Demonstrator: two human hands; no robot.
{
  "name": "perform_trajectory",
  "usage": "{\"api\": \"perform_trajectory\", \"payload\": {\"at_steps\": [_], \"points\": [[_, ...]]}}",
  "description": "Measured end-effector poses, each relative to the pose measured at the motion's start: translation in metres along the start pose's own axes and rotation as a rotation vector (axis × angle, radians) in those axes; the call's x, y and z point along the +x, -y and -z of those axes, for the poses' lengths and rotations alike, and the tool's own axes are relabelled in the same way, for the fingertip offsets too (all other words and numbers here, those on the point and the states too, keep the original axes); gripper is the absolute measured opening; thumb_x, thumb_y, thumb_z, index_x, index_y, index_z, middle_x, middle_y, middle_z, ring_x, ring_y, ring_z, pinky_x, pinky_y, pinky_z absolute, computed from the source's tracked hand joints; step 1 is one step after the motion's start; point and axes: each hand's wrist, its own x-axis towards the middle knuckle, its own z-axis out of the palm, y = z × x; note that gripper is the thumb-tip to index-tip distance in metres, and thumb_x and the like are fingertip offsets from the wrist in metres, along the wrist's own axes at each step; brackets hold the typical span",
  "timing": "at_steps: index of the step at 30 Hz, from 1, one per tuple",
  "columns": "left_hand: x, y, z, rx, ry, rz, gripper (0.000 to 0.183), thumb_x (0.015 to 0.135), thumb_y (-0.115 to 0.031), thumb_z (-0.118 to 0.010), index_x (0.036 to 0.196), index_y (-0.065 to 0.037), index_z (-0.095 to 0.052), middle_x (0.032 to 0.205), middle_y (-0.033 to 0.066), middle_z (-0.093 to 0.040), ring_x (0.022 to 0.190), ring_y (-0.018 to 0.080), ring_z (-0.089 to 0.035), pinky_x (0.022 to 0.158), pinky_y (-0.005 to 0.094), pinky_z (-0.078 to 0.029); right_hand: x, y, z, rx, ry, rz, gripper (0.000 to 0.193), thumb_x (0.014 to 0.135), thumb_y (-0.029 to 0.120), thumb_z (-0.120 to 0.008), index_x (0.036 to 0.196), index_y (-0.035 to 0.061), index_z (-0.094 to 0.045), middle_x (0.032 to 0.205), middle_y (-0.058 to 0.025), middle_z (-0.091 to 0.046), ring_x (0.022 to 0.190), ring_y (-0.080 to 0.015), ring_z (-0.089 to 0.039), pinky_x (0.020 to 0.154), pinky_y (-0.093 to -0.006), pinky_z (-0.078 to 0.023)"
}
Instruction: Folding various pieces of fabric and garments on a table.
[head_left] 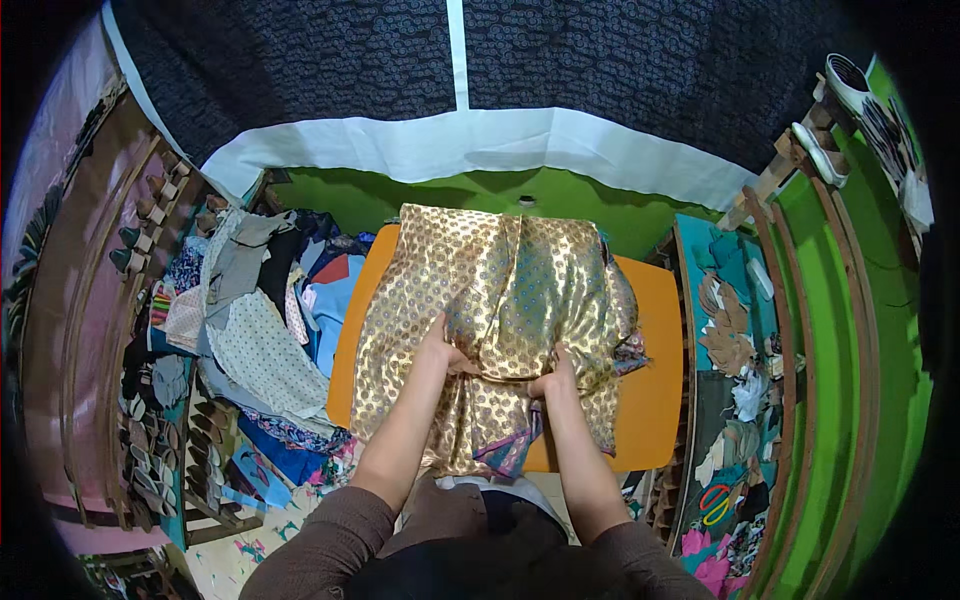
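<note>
A shiny gold cloth [430, 260] with a small dotted pattern is spread over an orange table [648, 300] and hangs over its near edge. My left hand [447, 352] grips a gathered fold at the middle of the cloth, thumb on top and fingers partly hidden underneath. A short way to the right, my right hand [556, 377] holds the same fold, its fingertips also tucked into the cloth. Below my hands, a turned-back corner shows a blue and purple underside [508, 450]. More of the patterned edge shows at the cloth's right side.
Left of the table lies a heap of mixed fabrics [265, 345]. Wooden racks with small shoe-like pieces [150, 460] stand farther left. On the right, a shelf [700, 420] bears fabric scraps and red and yellow loops [716, 505]. A dark curtain [600, 60] hangs beyond the table.
</note>
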Motion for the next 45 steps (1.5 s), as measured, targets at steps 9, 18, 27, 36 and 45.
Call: {"api": "perform_trajectory", "payload": {"at_steps": [9,18,27,36,45], "points": [[0.027,0.014,-0.014,0.137,0.233,0.004,0.058,0.083,-0.053,-0.052,0.119,-0.009,-0.047,0.124,0.0093,-0.047,0.107,0.0290,-0.046,0.092,0.0516,-0.028,0.027,-0.006,-0.010,0.201,0.211,0.235,0.037,0.092,0.026,-0.034,0.116,0.0019,-0.047,0.119,-0.0141,-0.051,0.107,-0.0295,-0.051,0.096,-0.0497,-0.037],[-0.015,0.002,-0.012,-0.043,0.482,-0.347,0.031,0.092,-0.026,-0.042,0.116,-0.009,-0.053,0.111,0.0124,-0.057,0.109,0.0271,-0.050,0.102,0.0499,-0.027,-0.048,0.009,-0.051,0.294,0.353,0.299,0.030,0.084,0.019,-0.044,0.105,0.0022,-0.057,0.106,-0.0118,-0.061,0.099,-0.0245,-0.057,0.097,-0.0430,-0.039],[0.014,0.005,0.049,-0.178,1.116,-0.283,0.033,0.089,-0.023,-0.045,0.113,-0.002,-0.053,0.116,0.0131,-0.054,0.109,0.0291,-0.048,0.100,0.0452,-0.032,-0.047,-0.011,-0.007,0.274,0.627,0.309,0.034,0.067,0.012,-0.047,0.098,0.0023,-0.055,0.107,-0.0125,-0.057,0.104,-0.0304,-0.052,0.099,-0.0490,-0.035],[0.079,0.043,0.155,0.242,0.579,-0.332,0.039,0.083,-0.034,-0.059,0.113,-0.011,-0.052,0.109,0.0050,-0.057,0.102,0.0197,-0.053,0.084,0.0368,-0.043,0.011,-0.054,0.129,0.055,0.309,0.268,0.038,0.074,0.025,-0.059,0.105,0.0040,-0.052,0.105,-0.0095,-0.056,0.103,-0.0265,-0.051,0.095,-0.0426,-0.038],[0.034,0.006,0.132,0.111,0.581,-0.566,0.058,0.079,-0.050,-0.060,0.123,-0.015,-0.042,0.118,0.0038,-0.049,0.103,0.0211,-0.051,0.084,0.0421,-0.043,-0.032,-0.023,0.143,0.084,0.198,0.567,0.072,0.075,0.051,-0.061,0.131,0.0167,-0.033,0.126,-0.0053,-0.039,0.111,-0.0210,-0.042,0.093,-0.0441,-0.033]]}}
